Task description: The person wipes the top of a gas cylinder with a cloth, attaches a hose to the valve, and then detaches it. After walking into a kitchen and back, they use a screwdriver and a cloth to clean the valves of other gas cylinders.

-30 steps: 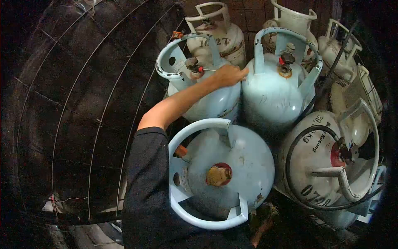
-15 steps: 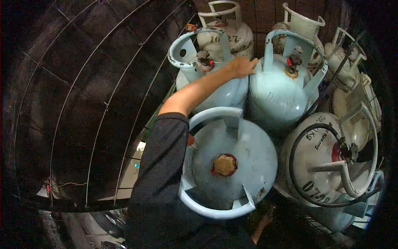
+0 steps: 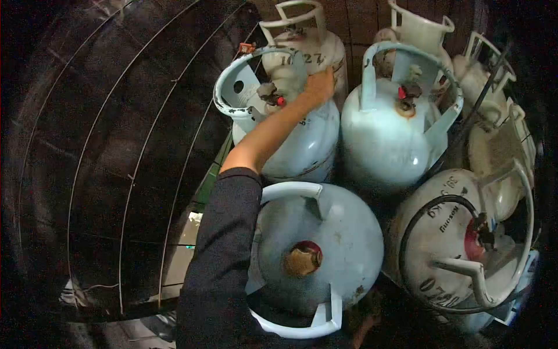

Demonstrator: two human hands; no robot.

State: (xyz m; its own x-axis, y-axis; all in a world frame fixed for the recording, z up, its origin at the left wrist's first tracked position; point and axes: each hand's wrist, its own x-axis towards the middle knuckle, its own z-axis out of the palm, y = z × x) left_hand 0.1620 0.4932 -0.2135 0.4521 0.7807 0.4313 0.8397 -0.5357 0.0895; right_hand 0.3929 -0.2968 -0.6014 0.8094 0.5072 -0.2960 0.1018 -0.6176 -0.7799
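Note:
My left hand [image 3: 320, 86] reaches forward, its fingers curled at the right side of the collar [image 3: 231, 109] of a pale blue gas cylinder [image 3: 299, 145]. The exact grip is partly hidden. This cylinder has a dark valve with a red part. Beside it, a gap away, stands a second pale blue gas cylinder [image 3: 383, 142]. Closest to me is a blue-grey gas cylinder [image 3: 349, 232] with a brownish valve cap [image 3: 303, 259], under my dark sleeve. Low in the view, my right hand [image 3: 367, 323] is dim beside this near cylinder; its fingers cannot be made out.
A white gas cylinder [image 3: 433, 232] with a black hose [image 3: 407, 232] stands at the right. Several whitish cylinders, one a white cylinder marked in dark figures [image 3: 331, 49], line the back. Dark mesh with curved metal bars [image 3: 129, 174] closes off the left side.
The view has shifted, with the near cylinder lower in it. My left hand has moved left along with the far-left blue cylinder, and the gap between the two blue cylinders is wider.

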